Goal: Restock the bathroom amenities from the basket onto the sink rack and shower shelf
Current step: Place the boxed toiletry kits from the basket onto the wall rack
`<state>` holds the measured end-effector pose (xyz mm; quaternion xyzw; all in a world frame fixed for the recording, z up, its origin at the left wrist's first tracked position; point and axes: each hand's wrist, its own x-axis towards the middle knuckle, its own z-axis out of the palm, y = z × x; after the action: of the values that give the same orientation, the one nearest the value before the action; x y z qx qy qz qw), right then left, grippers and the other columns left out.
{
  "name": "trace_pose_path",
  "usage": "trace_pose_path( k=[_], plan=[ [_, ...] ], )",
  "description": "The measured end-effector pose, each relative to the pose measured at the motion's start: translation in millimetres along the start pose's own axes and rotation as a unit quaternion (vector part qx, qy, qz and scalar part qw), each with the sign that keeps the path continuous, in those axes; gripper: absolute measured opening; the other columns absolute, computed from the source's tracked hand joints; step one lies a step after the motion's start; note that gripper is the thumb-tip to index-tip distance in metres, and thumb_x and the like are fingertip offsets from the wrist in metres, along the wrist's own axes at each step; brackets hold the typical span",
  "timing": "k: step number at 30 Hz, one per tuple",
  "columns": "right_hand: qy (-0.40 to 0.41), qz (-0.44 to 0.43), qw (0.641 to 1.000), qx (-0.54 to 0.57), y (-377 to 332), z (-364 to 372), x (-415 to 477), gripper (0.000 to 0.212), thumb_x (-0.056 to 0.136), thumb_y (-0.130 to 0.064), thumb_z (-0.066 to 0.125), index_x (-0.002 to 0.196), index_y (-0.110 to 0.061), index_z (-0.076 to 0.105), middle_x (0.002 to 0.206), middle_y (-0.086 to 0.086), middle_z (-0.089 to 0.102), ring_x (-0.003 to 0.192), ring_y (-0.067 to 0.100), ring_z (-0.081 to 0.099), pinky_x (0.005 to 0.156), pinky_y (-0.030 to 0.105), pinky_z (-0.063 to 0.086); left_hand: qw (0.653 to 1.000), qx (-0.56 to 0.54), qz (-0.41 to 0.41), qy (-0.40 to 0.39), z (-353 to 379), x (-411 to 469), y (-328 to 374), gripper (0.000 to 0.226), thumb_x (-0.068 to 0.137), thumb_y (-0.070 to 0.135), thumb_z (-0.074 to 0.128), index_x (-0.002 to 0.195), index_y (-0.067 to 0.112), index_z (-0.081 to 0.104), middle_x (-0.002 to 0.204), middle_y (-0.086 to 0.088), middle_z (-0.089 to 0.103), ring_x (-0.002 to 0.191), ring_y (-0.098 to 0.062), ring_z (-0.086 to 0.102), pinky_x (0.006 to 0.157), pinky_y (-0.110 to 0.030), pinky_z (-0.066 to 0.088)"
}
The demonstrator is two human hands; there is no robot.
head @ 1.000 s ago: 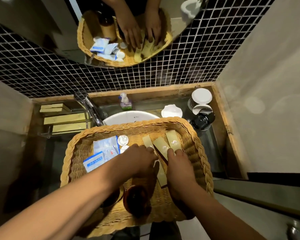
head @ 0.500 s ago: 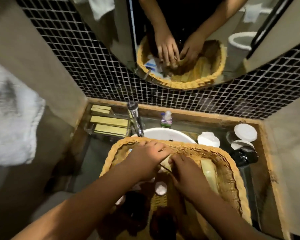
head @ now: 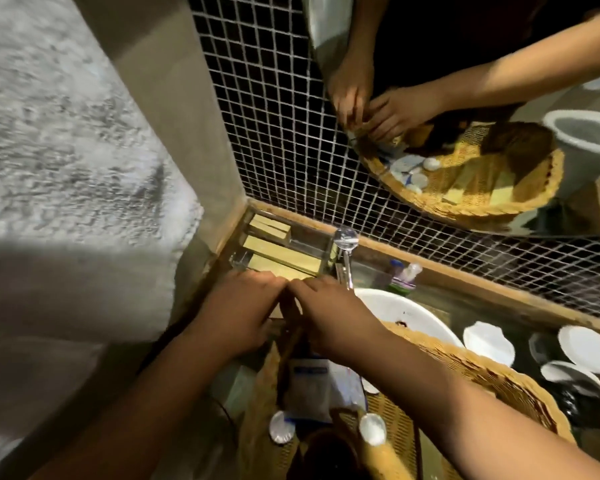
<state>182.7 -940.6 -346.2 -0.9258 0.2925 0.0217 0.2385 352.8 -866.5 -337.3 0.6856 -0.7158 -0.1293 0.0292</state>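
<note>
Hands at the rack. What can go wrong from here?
The rack already holds yellow boxes; what the left hand and right hand bring is hidden, and may slide off its front edge.
The right hand is beside the faucet and may bump it.
The right forearm crosses the basket lying over the sink; a nudge might tip it.

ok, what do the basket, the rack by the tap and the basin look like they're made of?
Basket: woven wicker or rattan, matte tan; the braided rim and open weave show. Rack: probably clear acrylic or glass; see-through walls with bright edges. Basin: likely white glazed ceramic; smooth, glossy surface.
</note>
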Motion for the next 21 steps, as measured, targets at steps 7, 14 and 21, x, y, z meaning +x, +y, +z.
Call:
trace_pose_path(
  k=[7, 14, 21],
  plan=[
    [-0.041, 0.021, 0.999, -0.021, -0.5, 22.3, 67.7, 0.068, 0.078, -0.027, 0.08, 0.135, -0.027, 0.042, 0.127, 0.005, 0.06, 0.115, 0.029, 0.053, 0.089, 0.042, 0.05, 0.988, -0.002, -0.155, 0.015, 37.6, -5.3, -61.4, 0.066, 0.084, 0.035, 0.072, 0.141, 0.039, 0.039, 0.144, 0.006, 0.045, 0.13, -0.019, 0.044, 0.109, -0.04, 0.036],
    [-0.029, 0.102, 0.994, 0.016, 33.4, 48.4, 144.9, 0.066, 0.081, -0.02, 0.076, 0.14, -0.029, 0.047, 0.122, 0.009, 0.064, 0.111, 0.03, 0.061, 0.081, 0.036, 0.05, 0.974, -0.04, -0.222, -0.019, 71.5, 6.4, -77.4, 0.069, 0.095, 0.042, 0.054, 0.155, 0.033, 0.022, 0.16, 0.002, 0.027, 0.141, -0.023, 0.035, 0.112, -0.044, 0.034],
    [-0.034, 0.114, 0.992, 0.031, 46.3, 82.9, 164.9, 0.058, 0.085, -0.019, 0.073, 0.138, -0.029, 0.051, 0.12, 0.011, 0.065, 0.106, 0.032, 0.064, 0.088, 0.043, 0.057, 0.968, -0.07, -0.219, -0.104, 106.8, 38.0, -88.4, 0.074, 0.096, 0.041, 0.053, 0.157, 0.036, 0.011, 0.167, 0.0, 0.006, 0.147, -0.026, 0.026, 0.115, -0.045, 0.033]
  ],
)
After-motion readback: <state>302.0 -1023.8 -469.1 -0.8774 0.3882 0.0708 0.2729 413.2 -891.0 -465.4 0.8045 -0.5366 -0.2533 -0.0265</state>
